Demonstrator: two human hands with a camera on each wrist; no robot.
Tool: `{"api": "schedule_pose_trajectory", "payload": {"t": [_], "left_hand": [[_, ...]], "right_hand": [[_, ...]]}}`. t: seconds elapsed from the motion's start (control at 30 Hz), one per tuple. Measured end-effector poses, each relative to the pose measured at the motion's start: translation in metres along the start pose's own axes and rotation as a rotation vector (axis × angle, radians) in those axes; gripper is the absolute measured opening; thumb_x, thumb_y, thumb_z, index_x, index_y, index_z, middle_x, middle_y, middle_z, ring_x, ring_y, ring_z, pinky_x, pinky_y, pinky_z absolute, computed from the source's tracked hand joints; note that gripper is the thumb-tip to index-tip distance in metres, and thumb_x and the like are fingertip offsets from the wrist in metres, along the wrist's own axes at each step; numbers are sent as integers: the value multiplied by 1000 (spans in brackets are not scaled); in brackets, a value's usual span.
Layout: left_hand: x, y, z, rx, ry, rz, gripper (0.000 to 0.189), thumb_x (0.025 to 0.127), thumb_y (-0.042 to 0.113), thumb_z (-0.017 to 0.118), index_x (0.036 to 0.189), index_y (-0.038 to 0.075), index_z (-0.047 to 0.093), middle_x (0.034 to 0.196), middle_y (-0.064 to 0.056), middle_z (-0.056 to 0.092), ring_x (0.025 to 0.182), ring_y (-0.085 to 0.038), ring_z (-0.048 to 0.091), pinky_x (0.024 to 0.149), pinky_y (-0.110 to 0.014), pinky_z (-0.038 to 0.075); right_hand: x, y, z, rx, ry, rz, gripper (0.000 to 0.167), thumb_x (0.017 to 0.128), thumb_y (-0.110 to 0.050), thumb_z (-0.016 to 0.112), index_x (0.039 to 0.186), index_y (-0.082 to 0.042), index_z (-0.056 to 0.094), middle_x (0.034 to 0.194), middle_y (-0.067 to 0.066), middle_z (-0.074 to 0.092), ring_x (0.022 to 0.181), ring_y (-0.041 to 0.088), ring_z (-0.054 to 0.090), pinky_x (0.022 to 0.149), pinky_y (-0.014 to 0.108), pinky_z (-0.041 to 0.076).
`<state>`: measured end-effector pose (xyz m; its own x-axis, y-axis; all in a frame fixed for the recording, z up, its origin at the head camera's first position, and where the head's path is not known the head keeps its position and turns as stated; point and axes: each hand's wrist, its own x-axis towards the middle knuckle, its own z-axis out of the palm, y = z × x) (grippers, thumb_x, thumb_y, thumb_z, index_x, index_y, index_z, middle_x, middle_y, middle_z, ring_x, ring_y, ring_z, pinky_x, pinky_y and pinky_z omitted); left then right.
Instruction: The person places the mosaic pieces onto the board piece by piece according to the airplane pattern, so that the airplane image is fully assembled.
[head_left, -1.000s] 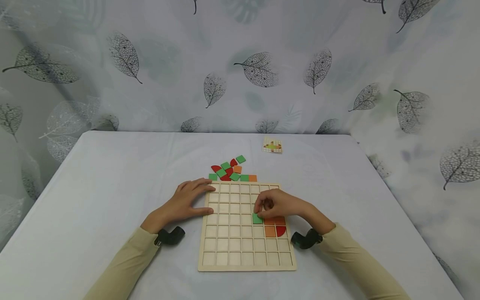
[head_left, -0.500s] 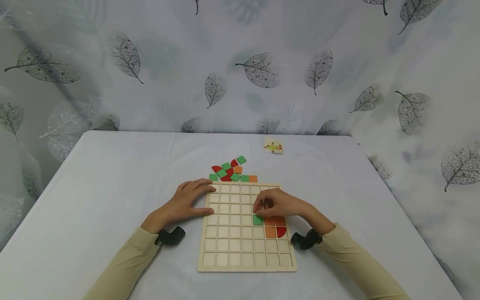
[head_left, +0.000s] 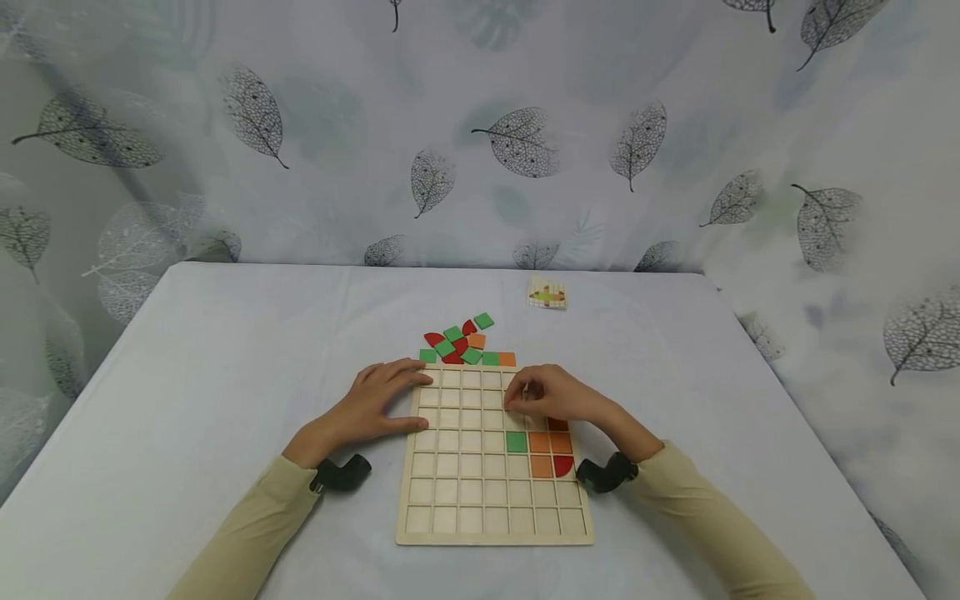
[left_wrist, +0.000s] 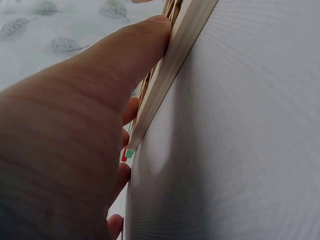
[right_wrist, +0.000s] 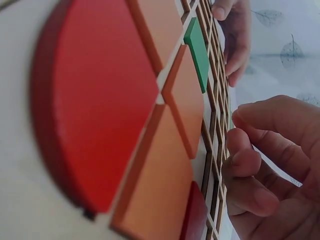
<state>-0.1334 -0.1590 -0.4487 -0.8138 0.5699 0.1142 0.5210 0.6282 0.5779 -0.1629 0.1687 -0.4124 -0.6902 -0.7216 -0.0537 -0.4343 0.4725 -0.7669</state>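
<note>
- Square pale-wood grid board (head_left: pixel 495 539) on white counter (head_left: pixel 225 375): best kept still, I judge, each tile squared to its cell; one edge faces near, no clear long axis.
- Green square tile (head_left: pixel 516 442): in a cell, sides parallel to the ribs.
- Left hand (head_left: pixel 375 404): fingers spread, touching left rim.
- Right hand (head_left: pixel 551 393): loosely curled over board, no tile seen.

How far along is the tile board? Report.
Done: a green square tile, three orange square tiles and two red tiles sit in the pale wooden grid board. In hand: the right hand is over it, no tile visible in its grip; the left hand touches the board's edge. Remaining, probably: loose green, orange and red tiles beyond it.
</note>
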Motion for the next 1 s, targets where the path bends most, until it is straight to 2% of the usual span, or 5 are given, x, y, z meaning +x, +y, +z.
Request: {"api": "schedule_pose_trajectory", "payload": {"t": [0.23,0.43,0.57,0.77,1.0], "left_hand": [[0,1,0,3,-1,-1,61,82,42,75,134,18,56,149,-8,42,139,-29,35,111,-57,16],[0,0,1,12,2,-1,60,83,43,75,134,19,56,149,-7,42,139,-28,35,111,-56,16],[0,-1,1,12,6,2,60,83,44,75,134,19,56,149,-7,42,139,-28,35,111,-56,16],[0,-2,1,6,7,11,61,83,44,75,134,19,55,149,-7,42,139,-28,35,111,-56,16],[0,-3,1,5,12,11,60,83,44,75,134,18,56,149,-7,42,139,-28,36,111,-57,17]], "right_hand": [[7,1,-2,0,50,2,6,91,-5,66,94,-3,71,87,5,68,66,12,48,61,22,42],[16,0,-6,-9,52,15,7,90,-4,65,94,-3,71,85,2,67,64,9,48,61,21,42],[21,0,-9,-8,54,6,8,91,-6,66,95,-1,70,88,5,69,64,10,48,61,23,44],[27,2,-14,-26,73,16,8,91,-5,65,95,0,70,90,8,69,68,11,54,63,24,47],[34,2,-16,-1,116,38,12,91,-2,64,100,3,69,94,11,69,78,14,61,72,26,52]]}}
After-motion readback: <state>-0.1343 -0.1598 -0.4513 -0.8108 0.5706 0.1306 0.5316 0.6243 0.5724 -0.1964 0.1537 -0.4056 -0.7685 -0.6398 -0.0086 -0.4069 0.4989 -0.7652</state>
